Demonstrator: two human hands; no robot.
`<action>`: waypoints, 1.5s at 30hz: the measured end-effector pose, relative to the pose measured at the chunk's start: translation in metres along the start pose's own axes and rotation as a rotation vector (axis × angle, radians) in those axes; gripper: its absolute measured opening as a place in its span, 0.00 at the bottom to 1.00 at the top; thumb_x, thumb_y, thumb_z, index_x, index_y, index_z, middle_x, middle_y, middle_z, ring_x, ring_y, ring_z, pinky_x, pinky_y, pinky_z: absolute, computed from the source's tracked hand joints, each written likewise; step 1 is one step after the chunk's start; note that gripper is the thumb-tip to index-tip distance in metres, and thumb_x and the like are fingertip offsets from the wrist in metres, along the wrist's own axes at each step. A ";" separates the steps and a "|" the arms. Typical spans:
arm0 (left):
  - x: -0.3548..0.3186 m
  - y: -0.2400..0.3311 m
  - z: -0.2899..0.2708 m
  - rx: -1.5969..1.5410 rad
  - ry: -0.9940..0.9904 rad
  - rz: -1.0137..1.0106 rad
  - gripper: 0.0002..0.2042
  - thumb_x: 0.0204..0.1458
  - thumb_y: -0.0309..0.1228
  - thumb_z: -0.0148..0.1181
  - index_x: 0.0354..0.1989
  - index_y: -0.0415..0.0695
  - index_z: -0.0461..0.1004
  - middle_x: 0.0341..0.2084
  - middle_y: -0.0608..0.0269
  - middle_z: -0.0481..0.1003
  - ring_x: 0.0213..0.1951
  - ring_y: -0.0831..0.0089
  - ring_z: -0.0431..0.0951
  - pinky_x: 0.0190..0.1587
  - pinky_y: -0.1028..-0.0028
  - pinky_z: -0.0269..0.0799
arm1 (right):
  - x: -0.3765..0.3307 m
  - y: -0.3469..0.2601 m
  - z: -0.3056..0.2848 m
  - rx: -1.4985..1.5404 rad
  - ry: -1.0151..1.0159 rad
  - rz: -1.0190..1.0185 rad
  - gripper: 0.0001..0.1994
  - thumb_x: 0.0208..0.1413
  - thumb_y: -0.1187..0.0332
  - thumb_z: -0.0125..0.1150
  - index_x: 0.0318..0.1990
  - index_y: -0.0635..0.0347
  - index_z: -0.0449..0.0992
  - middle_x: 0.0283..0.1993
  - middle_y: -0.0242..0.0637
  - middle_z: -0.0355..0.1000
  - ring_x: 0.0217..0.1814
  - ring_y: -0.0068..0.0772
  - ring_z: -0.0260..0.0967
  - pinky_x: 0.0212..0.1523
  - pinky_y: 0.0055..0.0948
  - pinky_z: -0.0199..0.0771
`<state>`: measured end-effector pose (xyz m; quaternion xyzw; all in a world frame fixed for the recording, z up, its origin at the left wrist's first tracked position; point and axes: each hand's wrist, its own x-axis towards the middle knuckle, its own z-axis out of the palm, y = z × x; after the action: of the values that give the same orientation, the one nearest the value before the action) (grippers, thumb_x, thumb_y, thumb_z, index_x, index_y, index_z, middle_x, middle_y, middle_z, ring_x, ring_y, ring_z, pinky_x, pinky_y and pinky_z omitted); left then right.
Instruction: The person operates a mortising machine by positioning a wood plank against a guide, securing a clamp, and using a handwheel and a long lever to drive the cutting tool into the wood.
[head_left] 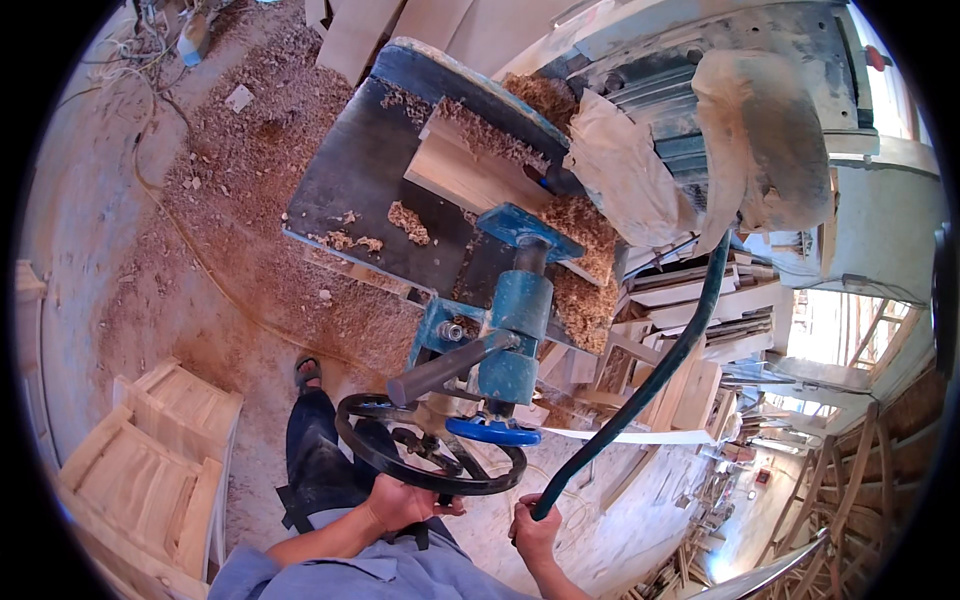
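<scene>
My left hand is closed at the near rim of a black handwheel, low in the middle of the head view. Part of its grip is hidden. Farther right, my right hand wraps round the lower end of a long dark lever, which rises to the machine head. Beyond the handwheel, a blue screw clamp with a smaller blue wheel presses its plate down by a pale wooden block. The block lies on the dark machine table, with shavings on and around it.
Dusty cloth or plastic covers part of the machine head. A grey bar juts from the clamp. Wooden panels stand at left, stacked boards at right. A hose or cable crosses the shavings-strewn floor.
</scene>
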<state>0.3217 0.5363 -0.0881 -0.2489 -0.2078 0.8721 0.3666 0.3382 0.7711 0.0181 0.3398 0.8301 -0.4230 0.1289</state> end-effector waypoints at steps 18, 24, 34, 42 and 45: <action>0.023 -0.034 -0.011 1.693 0.889 0.660 0.57 0.38 0.41 0.78 0.68 0.22 0.43 0.64 0.27 0.54 0.67 0.37 0.56 0.71 0.52 0.50 | -0.003 -0.012 0.000 -0.007 0.000 0.028 0.04 0.57 0.78 0.58 0.38 0.67 0.71 0.19 0.35 0.69 0.12 0.26 0.66 0.14 0.25 0.66; 0.025 -0.039 -0.010 1.996 1.086 0.644 0.56 0.38 0.41 0.77 0.67 0.19 0.44 0.65 0.24 0.50 0.67 0.35 0.54 0.69 0.51 0.53 | -0.003 -0.012 -0.001 0.001 -0.013 0.035 0.04 0.58 0.78 0.58 0.38 0.67 0.71 0.20 0.35 0.69 0.12 0.26 0.66 0.13 0.24 0.66; 0.021 -0.041 -0.006 2.053 0.846 0.874 0.58 0.36 0.39 0.77 0.64 0.13 0.42 0.67 0.15 0.38 0.68 0.27 0.51 0.69 0.52 0.55 | -0.005 -0.010 0.001 -0.007 -0.004 0.007 0.04 0.57 0.78 0.58 0.38 0.67 0.70 0.19 0.35 0.68 0.11 0.25 0.65 0.13 0.25 0.65; 0.022 -0.033 -0.014 1.903 0.706 0.865 0.51 0.39 0.36 0.73 0.64 0.17 0.47 0.64 0.16 0.48 0.62 0.31 0.62 0.62 0.53 0.65 | -0.001 -0.010 0.004 -0.046 0.028 0.014 0.03 0.57 0.78 0.57 0.37 0.68 0.71 0.19 0.35 0.68 0.11 0.26 0.65 0.13 0.25 0.65; 0.003 0.020 -0.030 1.531 0.324 0.393 0.43 0.38 0.33 0.73 0.63 0.30 0.59 0.56 0.39 0.68 0.56 0.54 0.73 0.58 0.61 0.69 | -0.002 -0.010 0.004 -0.076 0.052 0.029 0.05 0.56 0.76 0.59 0.37 0.69 0.72 0.20 0.36 0.70 0.12 0.26 0.67 0.13 0.25 0.65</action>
<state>0.3267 0.5313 -0.1231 -0.0838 0.5506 0.7741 0.3008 0.3329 0.7627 0.0225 0.3575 0.8435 -0.3804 0.1262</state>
